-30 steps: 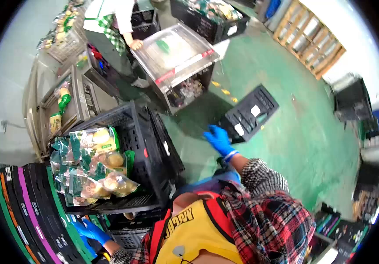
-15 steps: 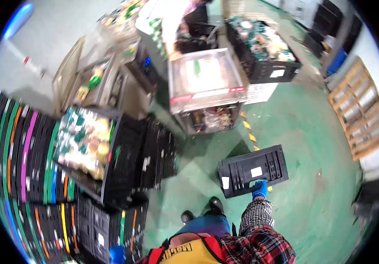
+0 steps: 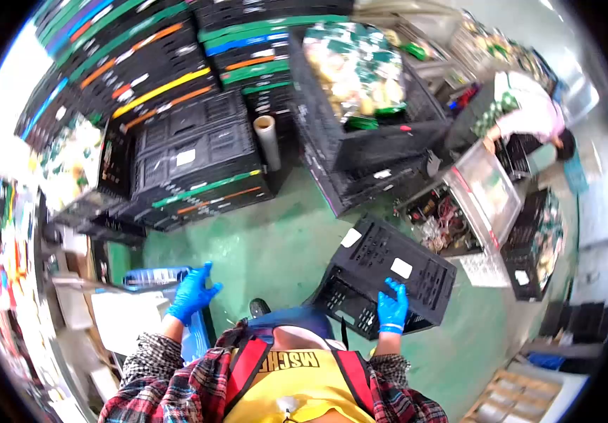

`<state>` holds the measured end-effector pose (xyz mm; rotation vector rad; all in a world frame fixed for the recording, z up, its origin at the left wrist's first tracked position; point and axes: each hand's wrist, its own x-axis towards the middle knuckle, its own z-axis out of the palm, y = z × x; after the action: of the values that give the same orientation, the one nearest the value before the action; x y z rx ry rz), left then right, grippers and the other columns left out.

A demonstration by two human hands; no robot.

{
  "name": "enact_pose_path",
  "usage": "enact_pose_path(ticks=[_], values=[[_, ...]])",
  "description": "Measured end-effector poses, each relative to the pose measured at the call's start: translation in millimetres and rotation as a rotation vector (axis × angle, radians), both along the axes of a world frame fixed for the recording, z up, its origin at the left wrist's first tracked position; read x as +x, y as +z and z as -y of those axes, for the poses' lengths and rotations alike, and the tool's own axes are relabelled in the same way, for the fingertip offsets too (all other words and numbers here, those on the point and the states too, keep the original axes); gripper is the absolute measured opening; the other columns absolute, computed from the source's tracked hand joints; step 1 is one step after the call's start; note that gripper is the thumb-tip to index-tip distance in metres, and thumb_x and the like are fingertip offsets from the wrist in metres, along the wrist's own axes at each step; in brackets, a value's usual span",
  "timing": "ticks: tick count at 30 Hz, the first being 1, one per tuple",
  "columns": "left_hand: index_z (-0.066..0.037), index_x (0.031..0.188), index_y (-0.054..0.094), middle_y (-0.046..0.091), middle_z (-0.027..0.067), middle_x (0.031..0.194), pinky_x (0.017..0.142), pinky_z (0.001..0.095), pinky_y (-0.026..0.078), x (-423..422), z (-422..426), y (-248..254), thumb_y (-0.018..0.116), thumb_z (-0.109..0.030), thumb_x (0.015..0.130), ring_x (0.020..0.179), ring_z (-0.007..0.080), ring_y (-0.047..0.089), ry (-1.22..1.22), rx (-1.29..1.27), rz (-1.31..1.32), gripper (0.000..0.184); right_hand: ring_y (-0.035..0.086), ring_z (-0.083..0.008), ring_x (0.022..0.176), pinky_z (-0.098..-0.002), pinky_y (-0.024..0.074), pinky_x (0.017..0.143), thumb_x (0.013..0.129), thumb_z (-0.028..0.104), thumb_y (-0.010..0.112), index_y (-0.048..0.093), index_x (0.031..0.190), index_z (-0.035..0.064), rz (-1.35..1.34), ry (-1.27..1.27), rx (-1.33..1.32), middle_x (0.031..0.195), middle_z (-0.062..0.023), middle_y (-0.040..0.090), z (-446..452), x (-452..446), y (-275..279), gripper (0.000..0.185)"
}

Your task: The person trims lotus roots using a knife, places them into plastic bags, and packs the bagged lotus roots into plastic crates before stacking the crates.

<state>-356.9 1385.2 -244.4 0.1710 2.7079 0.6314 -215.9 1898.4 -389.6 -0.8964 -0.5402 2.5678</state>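
My right hand [image 3: 393,310], in a blue glove, is on the near edge of a black plastic crate [image 3: 427,282], with the fingers lying over its side. The crate is tilted in front of me to the right and carries white labels. My left hand [image 3: 192,295], also gloved in blue, is empty with thumb and fingers apart. It hovers over a blue crate [image 3: 202,338] at my left, beside a white sheet or board [image 3: 124,321]. What the blue crate holds is mostly hidden.
Stacked black crates [image 3: 198,151] with coloured rims stand ahead, a cardboard-like tube [image 3: 267,141] leaning there. A large crate of bagged produce [image 3: 360,70] tops another stack. At right, a co-worker [image 3: 530,106] bends over a clear-lidded bin [image 3: 487,194]. A wooden pallet [image 3: 519,395] lies lower right.
My view has swung left, so the stacks and co-worker appear farther right. The black crate has come along with my right hand, nearer my body. My left hand has risen, fingers spread.
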Motion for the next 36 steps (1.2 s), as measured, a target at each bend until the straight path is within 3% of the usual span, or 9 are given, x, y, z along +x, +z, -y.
enact_pose_path(ticks=[5,11,14,18,23,29,31,33,36], values=[[0.005,0.144,0.017,0.037,0.0302,0.139,0.107,0.043,0.034,56,26,-35,0.077,-0.052,0.066,0.128,0.0414,0.04,-0.197,0.193,0.125,0.113,0.056,-0.0284,0.109,-0.0457,0.0396,0.101,0.09,0.018,0.061,0.062,0.095,0.0079,0.038,0.321,0.014,0.106,-0.0137,0.064,172,-34,68,0.011],[-0.002,0.129,0.049,0.053,0.0222,0.126,0.103,0.0412,0.037,113,30,-118,0.072,-0.047,0.074,0.118,0.0354,0.05,0.204,0.655,0.196,0.074,0.058,-0.0291,0.108,-0.0443,0.0441,0.097,0.091,0.015,0.059,0.058,0.1,0.0049,-0.253,0.889,0.436,0.104,-0.0132,0.063,292,-99,171,0.013],[-0.003,0.123,0.054,0.059,0.0175,0.117,0.098,0.0379,0.04,120,53,-88,0.064,-0.036,0.086,0.11,0.0271,0.054,0.204,0.587,0.043,0.051,0.061,-0.028,0.1,-0.04,0.048,0.092,0.091,0.013,0.059,0.057,0.1,0.0016,-0.509,1.084,0.613,0.099,-0.013,0.063,350,-148,212,0.015],[-0.002,0.121,0.055,0.058,0.0077,0.111,0.095,0.035,0.04,122,84,-73,0.069,-0.033,0.085,0.103,0.0184,0.05,0.594,1.136,-0.153,0.049,0.064,-0.0238,0.09,-0.0378,0.0503,0.086,0.094,0.018,0.055,0.057,0.1,0.0006,-0.624,1.27,0.683,0.091,-0.0118,0.065,452,-192,269,0.019],[-0.015,0.11,0.061,0.061,0.0038,0.102,0.08,0.0374,0.051,34,93,-54,0.068,-0.025,0.083,0.094,0.019,0.059,1.055,1.58,0.089,0.029,0.061,-0.0182,0.089,-0.032,0.0499,0.078,0.088,0.021,0.064,0.058,0.102,0.0014,-0.708,1.501,0.716,0.095,-0.0079,0.063,572,-267,347,0.025],[-0.002,0.119,0.053,0.057,0.0121,0.119,0.088,0.0394,0.05,-122,163,4,0.067,-0.013,0.083,0.106,0.0233,0.057,0.713,2.026,0.51,0.04,0.052,-0.0306,0.118,-0.039,0.04,0.101,0.085,0.028,0.068,0.047,0.133,0.0022,-1.391,1.147,1.341,0.126,-0.0178,0.055,585,-296,343,0.058],[0.0,0.117,0.053,0.056,0.0153,0.121,0.089,0.0376,0.049,-168,183,37,0.065,-0.013,0.083,0.106,0.0229,0.057,0.764,1.98,0.619,0.038,0.057,-0.0347,0.109,-0.0412,0.0438,0.094,0.083,0.026,0.068,0.057,0.118,0.0005,-1.463,0.925,1.429,0.115,-0.0216,0.06,557,-319,299,0.045],[0.002,0.115,0.053,0.056,0.0185,0.123,0.091,0.0358,0.049,-217,196,35,0.064,-0.013,0.084,0.107,0.0225,0.057,0.818,1.851,0.553,0.037,0.058,-0.0347,0.106,-0.041,0.0453,0.092,0.084,0.028,0.066,0.061,0.112,0.0008,-1.248,1.132,1.424,0.114,-0.0193,0.061,506,-342,269,0.039],[-0.002,0.112,0.053,0.06,0.0152,0.115,0.09,0.0382,0.047,-311,217,-71,0.058,-0.021,0.086,0.104,0.0263,0.056,0.801,1.48,0.207,0.033,0.059,-0.034,0.1,-0.0418,0.048,0.086,0.083,0.027,0.066,0.064,0.107,0.0029,-0.935,1.079,1.608,0.108,-0.0177,0.063,416,-389,197,0.034]])
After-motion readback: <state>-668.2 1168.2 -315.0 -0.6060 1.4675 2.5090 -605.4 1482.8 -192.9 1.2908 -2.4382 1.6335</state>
